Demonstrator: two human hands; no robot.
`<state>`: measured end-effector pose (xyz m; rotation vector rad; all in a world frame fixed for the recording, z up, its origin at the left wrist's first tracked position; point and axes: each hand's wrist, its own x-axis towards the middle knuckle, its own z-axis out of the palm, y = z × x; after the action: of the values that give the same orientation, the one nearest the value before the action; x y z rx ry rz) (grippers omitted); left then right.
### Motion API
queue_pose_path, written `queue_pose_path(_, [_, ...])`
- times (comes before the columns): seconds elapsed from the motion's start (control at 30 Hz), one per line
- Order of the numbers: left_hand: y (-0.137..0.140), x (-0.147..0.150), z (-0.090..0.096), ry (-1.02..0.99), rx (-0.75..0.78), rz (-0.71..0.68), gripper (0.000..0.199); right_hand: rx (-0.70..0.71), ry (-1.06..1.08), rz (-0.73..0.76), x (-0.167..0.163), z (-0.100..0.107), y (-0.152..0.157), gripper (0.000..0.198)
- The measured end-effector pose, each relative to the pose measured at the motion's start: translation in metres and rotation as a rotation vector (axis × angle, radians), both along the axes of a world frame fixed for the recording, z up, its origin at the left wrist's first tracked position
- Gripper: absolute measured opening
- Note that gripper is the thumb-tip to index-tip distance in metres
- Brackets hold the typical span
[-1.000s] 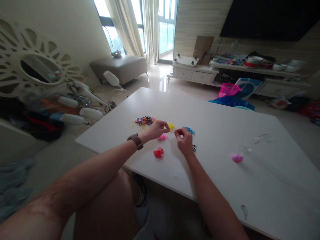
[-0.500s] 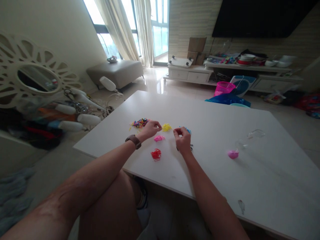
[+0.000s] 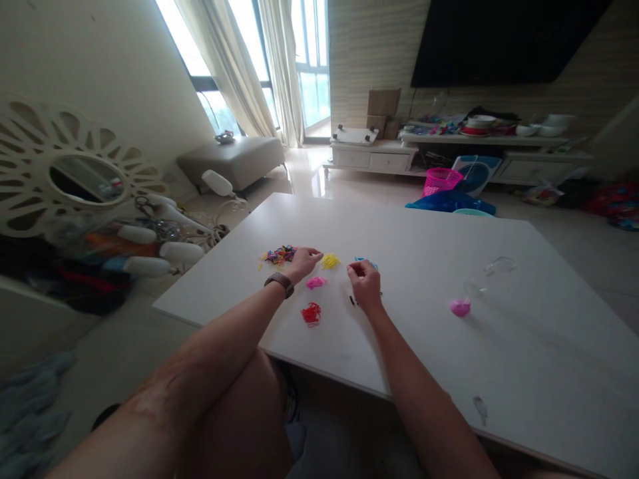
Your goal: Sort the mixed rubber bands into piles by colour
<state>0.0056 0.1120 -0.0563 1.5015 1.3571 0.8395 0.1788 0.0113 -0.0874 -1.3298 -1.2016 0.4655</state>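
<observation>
On the white table [image 3: 424, 359] lie small piles of what look like thin rubber bands, sorted by colour. My left hand [image 3: 303, 263], with a dark watch on the wrist, is closed in a pinch beside the yellow rubber bands [image 3: 330, 261]. Behind it, partly covered, is a mixed-colour pile [image 3: 279, 255]. Closer to me lie pink bands [image 3: 316, 283] and red bands [image 3: 311, 314]. My right hand [image 3: 365, 283] also pinches, in front of the blue bands [image 3: 367, 263]. A few black bands [image 3: 352, 301] show beside it, mostly hidden. Anything between either hand's fingertips is too small to make out.
To the right on the table are a pink rounded object [image 3: 460, 307], clear plastic pieces [image 3: 499, 266] and a small clear item [image 3: 480, 409] near the front edge. A lamp with white shades [image 3: 182, 253] stands left of the table. Beyond the far edge is a pink basket [image 3: 443, 181].
The camera view has tilted up slightly, so everything sits a little lower. My left hand's fingers have stretched a bit toward the yellow pile; my right hand has hardly moved.
</observation>
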Motion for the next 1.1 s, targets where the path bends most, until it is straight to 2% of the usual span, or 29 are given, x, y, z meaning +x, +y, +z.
queue_pose_path(0.13, [-0.005,0.007,0.008,-0.084,-0.125,-0.048,0.025,0.007,-0.087,0.014,0.002,-0.001,0.000,0.013])
queue_pose_path(0.2, [-0.011,0.009,0.015,-0.210,-0.284,-0.119,0.029,0.050,-0.222,0.016,0.003,0.001,-0.001,0.013])
queue_pose_path(0.27, [-0.018,0.011,0.022,-0.417,-0.500,-0.224,0.030,0.091,-0.357,0.005,0.003,0.004,-0.003,0.013])
queue_pose_path(0.33, [-0.026,0.014,0.027,-0.587,-0.664,-0.312,0.031,0.113,-0.425,-0.002,0.003,0.009,-0.006,0.012])
queue_pose_path(0.43, [-0.033,0.018,0.027,-0.674,-0.748,-0.406,0.033,0.123,-0.436,0.037,0.003,0.014,-0.007,0.009])
queue_pose_path(0.63, [-0.036,0.024,0.021,-0.702,-0.735,-0.513,0.031,0.116,-0.426,0.133,0.002,0.016,-0.007,0.011])
queue_pose_path(0.83, [-0.037,0.023,0.023,-0.612,-0.714,-0.492,0.023,0.103,-0.409,0.124,-0.001,0.014,-0.006,0.009])
queue_pose_path(0.97, [-0.032,0.017,0.027,-0.411,-0.470,-0.449,0.019,0.083,-0.388,0.134,-0.002,0.014,-0.006,0.012])
queue_pose_path(1.1, [-0.030,0.011,0.034,-0.199,-0.238,-0.495,0.024,0.061,-0.301,0.120,-0.002,0.016,-0.006,0.011])
